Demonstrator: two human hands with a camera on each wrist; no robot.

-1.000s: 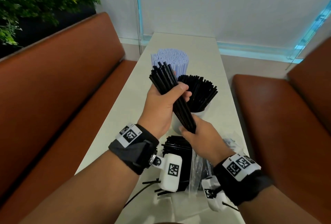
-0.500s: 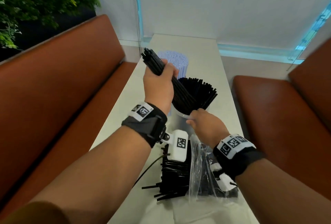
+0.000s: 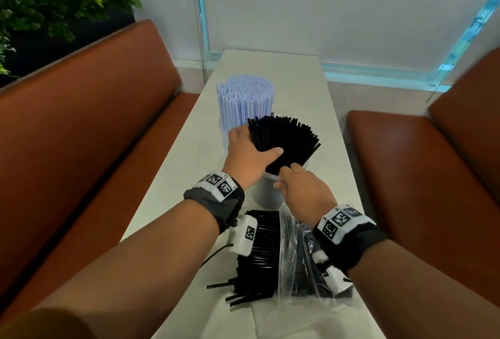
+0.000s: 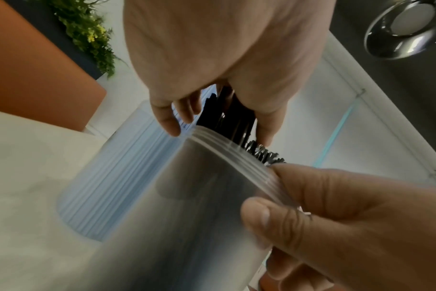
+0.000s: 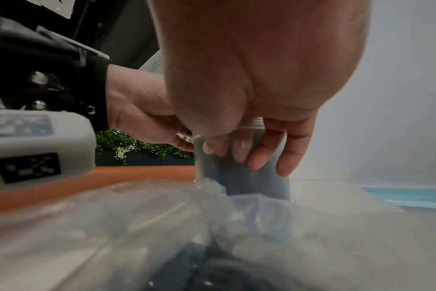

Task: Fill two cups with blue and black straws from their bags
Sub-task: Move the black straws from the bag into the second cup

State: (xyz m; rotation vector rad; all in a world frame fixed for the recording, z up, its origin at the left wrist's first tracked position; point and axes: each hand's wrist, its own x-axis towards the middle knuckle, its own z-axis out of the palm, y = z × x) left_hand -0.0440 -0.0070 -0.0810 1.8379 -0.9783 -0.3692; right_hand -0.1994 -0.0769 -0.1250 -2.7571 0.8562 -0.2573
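Two cups are standing on the table (image 3: 303, 87), the far one (image 3: 224, 135) already packed with upright blue straws (image 3: 244, 100). Black is the colour in hand: the left hand (image 3: 247, 154) is wrapping fingers and thumb round a bundle of black straws (image 3: 284, 139) and seating it in the near cup (image 3: 263, 195). The right hand (image 3: 303, 189) is steadying that cup, thumb and fingers pinching its rim.

Inside the cup the straws are fanning out, lower ends in the cup, long axes running up and away, open tips splaying far and right. By my reading, the next move calls for letting the bundle go so it settles. More black straws (image 3: 259, 252) are lying near the cup beside their clear bag (image 3: 295, 265), lengthwise along the table, and would have to follow.
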